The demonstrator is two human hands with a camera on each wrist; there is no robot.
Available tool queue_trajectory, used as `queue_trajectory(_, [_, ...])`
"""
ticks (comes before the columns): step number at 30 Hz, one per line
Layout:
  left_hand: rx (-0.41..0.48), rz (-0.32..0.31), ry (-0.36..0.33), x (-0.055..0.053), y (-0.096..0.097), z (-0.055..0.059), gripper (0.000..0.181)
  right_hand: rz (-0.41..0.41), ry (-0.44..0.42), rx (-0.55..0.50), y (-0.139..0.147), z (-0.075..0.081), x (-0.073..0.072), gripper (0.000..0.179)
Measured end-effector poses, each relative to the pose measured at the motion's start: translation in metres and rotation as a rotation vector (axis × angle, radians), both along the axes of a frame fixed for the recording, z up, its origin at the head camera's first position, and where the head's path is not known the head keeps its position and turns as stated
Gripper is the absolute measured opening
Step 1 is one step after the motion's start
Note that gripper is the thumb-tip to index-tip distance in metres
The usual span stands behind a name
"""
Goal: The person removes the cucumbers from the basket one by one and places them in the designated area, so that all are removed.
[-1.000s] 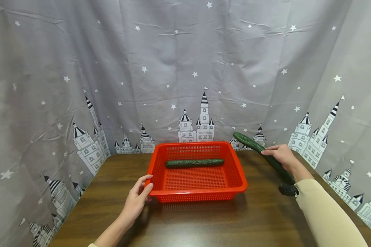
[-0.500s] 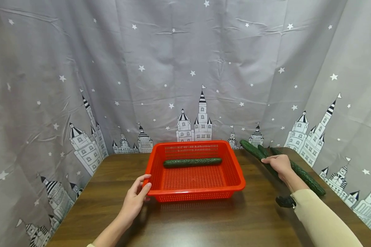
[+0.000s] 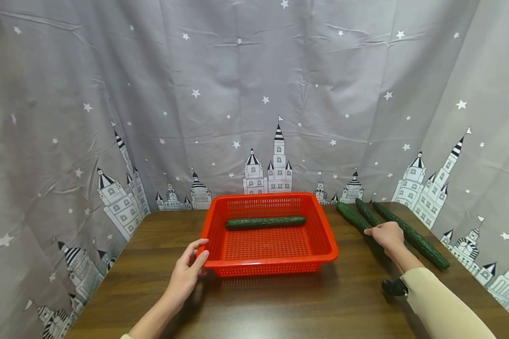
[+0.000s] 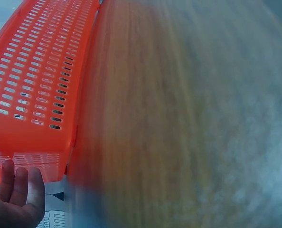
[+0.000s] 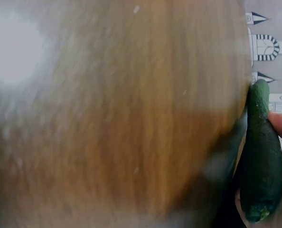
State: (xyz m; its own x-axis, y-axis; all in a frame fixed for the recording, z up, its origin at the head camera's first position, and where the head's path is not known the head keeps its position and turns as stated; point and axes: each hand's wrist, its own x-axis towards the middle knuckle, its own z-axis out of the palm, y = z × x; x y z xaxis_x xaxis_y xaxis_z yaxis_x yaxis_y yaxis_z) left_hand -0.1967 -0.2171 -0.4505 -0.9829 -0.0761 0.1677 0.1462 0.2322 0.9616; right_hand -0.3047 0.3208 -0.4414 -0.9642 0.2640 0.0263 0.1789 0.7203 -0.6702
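A red plastic basket [image 3: 271, 262] stands on the table with one dark green cucumber [image 3: 266, 223] lying across it. My left hand [image 3: 185, 268] holds the basket's near left corner, thumb on the rim and several fingers [image 4: 20, 187] below it. At the right, my right hand [image 3: 388, 238] grips a cucumber [image 3: 351, 216] between thumb and fingers. This cucumber [image 5: 262, 161] appears close to the table in the right wrist view; the hand covers part of it. Two more cucumbers lie just right of it, a middle one [image 3: 366, 213] partly hidden by the hand and an outer one [image 3: 415, 238].
The brown wooden table [image 3: 271, 306] carries the basket and cucumbers. A grey curtain [image 3: 254, 94] printed with stars and castles hangs behind the table and along both sides. The outer cucumber lies near the table's right edge.
My right hand has lowered its cucumber and moved it slightly right, beside the two others, which have come into view. The left hand stays on the basket corner.
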Motion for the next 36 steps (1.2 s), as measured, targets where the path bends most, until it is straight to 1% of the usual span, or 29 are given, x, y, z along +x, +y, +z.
queue_trajectory(3, [0.005,-0.003,-0.007,0.0,0.001,0.0,0.036,-0.007,-0.012,0.021,0.006,0.0,0.001,0.024])
queue_trajectory(5, [0.009,-0.009,-0.011,0.0,0.001,0.001,0.036,-0.012,-0.027,0.012,0.009,-0.001,0.001,0.027])
queue_trajectory(11, [0.005,-0.014,-0.004,0.0,0.002,0.001,0.036,-0.021,0.003,0.07,0.017,-0.001,-0.001,0.033])
queue_trajectory(19, [0.014,-0.008,-0.003,0.0,0.001,0.001,0.035,0.054,-0.034,0.14,0.016,0.001,0.002,0.029])
queue_trajectory(24, [0.01,-0.006,0.002,0.0,0.001,0.001,0.035,0.076,-0.057,0.165,0.019,0.003,0.002,0.034])
queue_trajectory(29, [0.012,0.002,-0.003,-0.001,0.001,-0.001,0.035,0.102,-0.041,0.192,0.02,0.005,-0.001,0.036])
queue_trajectory(36, [0.005,0.016,-0.004,-0.003,0.002,-0.002,0.035,0.102,-0.039,0.215,0.019,0.013,-0.012,0.042])
